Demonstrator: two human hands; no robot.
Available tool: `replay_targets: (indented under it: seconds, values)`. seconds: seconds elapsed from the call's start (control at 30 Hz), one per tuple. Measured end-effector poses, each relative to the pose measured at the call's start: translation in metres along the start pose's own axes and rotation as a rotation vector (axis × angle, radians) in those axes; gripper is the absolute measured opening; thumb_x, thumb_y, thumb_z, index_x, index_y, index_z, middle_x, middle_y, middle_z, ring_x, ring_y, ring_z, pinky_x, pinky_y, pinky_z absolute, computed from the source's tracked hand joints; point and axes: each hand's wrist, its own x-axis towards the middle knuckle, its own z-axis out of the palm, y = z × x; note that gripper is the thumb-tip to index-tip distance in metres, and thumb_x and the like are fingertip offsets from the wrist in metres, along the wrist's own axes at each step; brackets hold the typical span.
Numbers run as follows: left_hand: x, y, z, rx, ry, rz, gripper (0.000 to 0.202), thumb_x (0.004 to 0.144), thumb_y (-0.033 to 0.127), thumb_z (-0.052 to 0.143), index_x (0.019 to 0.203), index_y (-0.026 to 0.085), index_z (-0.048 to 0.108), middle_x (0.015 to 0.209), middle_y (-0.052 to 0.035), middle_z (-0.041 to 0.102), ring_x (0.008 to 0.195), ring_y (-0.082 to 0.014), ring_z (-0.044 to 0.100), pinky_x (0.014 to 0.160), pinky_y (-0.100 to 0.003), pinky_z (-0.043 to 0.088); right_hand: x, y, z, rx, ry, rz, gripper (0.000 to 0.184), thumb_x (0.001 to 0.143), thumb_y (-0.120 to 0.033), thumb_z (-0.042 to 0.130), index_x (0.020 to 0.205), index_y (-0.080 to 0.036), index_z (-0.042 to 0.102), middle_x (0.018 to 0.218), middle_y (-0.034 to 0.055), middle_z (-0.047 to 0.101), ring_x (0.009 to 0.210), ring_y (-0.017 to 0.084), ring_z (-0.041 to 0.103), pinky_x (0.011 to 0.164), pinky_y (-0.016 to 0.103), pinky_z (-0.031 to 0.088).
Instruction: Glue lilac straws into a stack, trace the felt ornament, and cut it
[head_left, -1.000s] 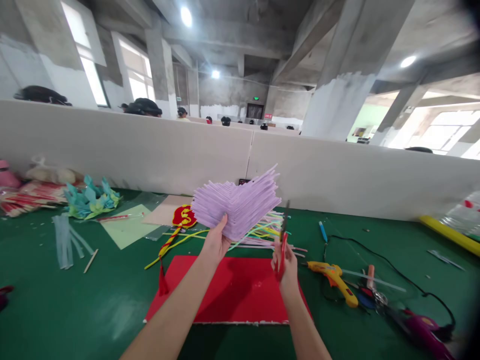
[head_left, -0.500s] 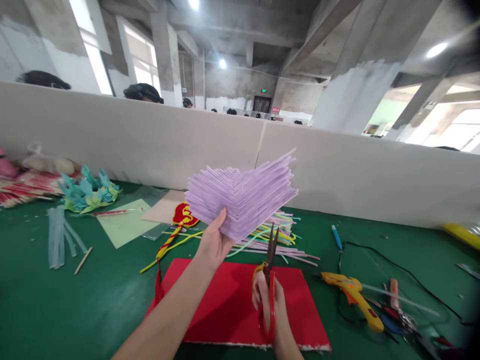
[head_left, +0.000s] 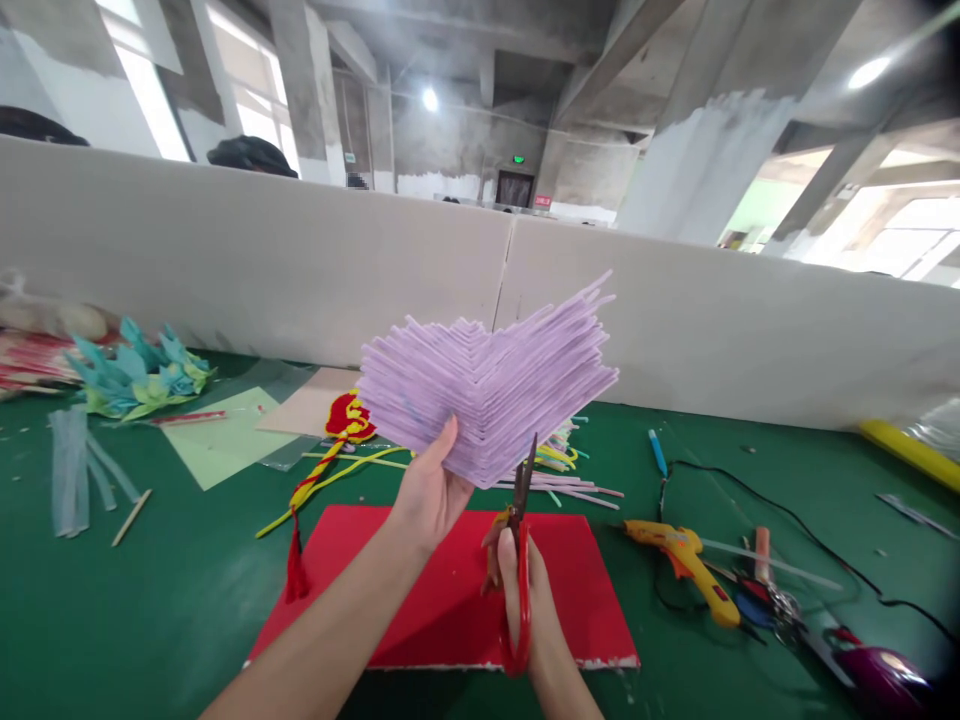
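My left hand [head_left: 435,497] pinches the lower edge of a lilac heart-like panel [head_left: 487,395], made of pipe cleaners laid in a V pattern with ragged ends on the right. The panel is held up above the table. My right hand [head_left: 521,575] grips red-handled scissors [head_left: 523,495], their dark blades pointing up with the tips near the panel's lower right edge. Whether the tips touch it I cannot tell. Below both hands lies a red board [head_left: 442,600] with a white, rough front edge. Loose coloured pipe cleaners [head_left: 577,485] lie behind, partly hidden by the panel.
To the left are a red-and-yellow tasselled ornament [head_left: 349,418], a pale green sheet [head_left: 225,435], teal folded flowers [head_left: 142,370] and clear glue sticks [head_left: 69,470]. A yellow glue gun [head_left: 686,560] with its black cord lies right, by pliers-like tools. A white partition [head_left: 675,330] stands behind.
The view has shifted, so the table things appear further left. The panel has turned slightly, and the scissors have come closer to its lower edge, their blades nearer together.
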Motion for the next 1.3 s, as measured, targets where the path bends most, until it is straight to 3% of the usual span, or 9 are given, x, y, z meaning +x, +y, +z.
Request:
replay_targets:
  seconds: [0.33, 0.6, 0.87, 1.0, 1.3]
  values:
    - [-0.001, -0.015, -0.002, 0.025, 0.075, -0.037, 0.031, 0.092, 0.01, 0.052, 0.122, 0.013, 0.06, 0.094, -0.0043, 0.075, 0.087, -0.0166, 0.071, 0.097, -0.033, 0.051, 0.005, -0.005, -0.007, 0.079, 0.037, 0.092, 0.051, 0.077, -0.07, 0.051, 0.076, -0.02, 0.055, 0.054, -0.0056, 0.042, 0.047, 0.01, 0.04, 0.043, 0.023, 0.038]
    - [-0.002, -0.018, -0.005, 0.073, 0.072, -0.02, 0.036, 0.088, 0.008, 0.057, 0.123, 0.016, 0.061, 0.101, -0.0054, 0.074, 0.093, -0.0186, 0.07, 0.099, -0.035, 0.05, 0.005, -0.012, -0.008, 0.098, 0.02, 0.138, 0.052, 0.078, -0.072, 0.05, 0.075, -0.02, 0.051, 0.054, -0.0065, 0.04, 0.047, 0.009, 0.04, 0.044, 0.022, 0.037]
    - [-0.002, -0.013, 0.001, 0.048, 0.086, -0.014, 0.03, 0.091, 0.011, 0.054, 0.12, 0.013, 0.062, 0.099, -0.0064, 0.074, 0.098, -0.0209, 0.069, 0.1, -0.038, 0.05, 0.008, 0.001, -0.006, 0.096, -0.007, 0.111, 0.057, 0.071, -0.077, 0.052, 0.073, -0.02, 0.054, 0.055, -0.0036, 0.045, 0.046, 0.011, 0.043, 0.042, 0.024, 0.041]
    - [-0.003, -0.013, 0.0, 0.047, 0.087, -0.009, 0.029, 0.091, 0.011, 0.053, 0.119, 0.012, 0.063, 0.098, -0.0062, 0.075, 0.097, -0.0207, 0.07, 0.1, -0.037, 0.05, 0.008, 0.006, -0.005, 0.12, 0.029, 0.09, 0.055, 0.073, -0.075, 0.052, 0.08, -0.02, 0.055, 0.059, -0.0042, 0.045, 0.049, 0.011, 0.043, 0.043, 0.023, 0.042]
    - [-0.003, -0.018, -0.002, 0.038, 0.057, -0.018, 0.037, 0.09, 0.011, 0.055, 0.126, 0.015, 0.058, 0.106, -0.0073, 0.073, 0.103, -0.022, 0.067, 0.102, -0.038, 0.048, 0.002, -0.011, -0.008, 0.099, 0.018, 0.119, 0.05, 0.079, -0.07, 0.049, 0.079, -0.02, 0.053, 0.059, -0.0045, 0.045, 0.05, 0.01, 0.044, 0.048, 0.023, 0.042]
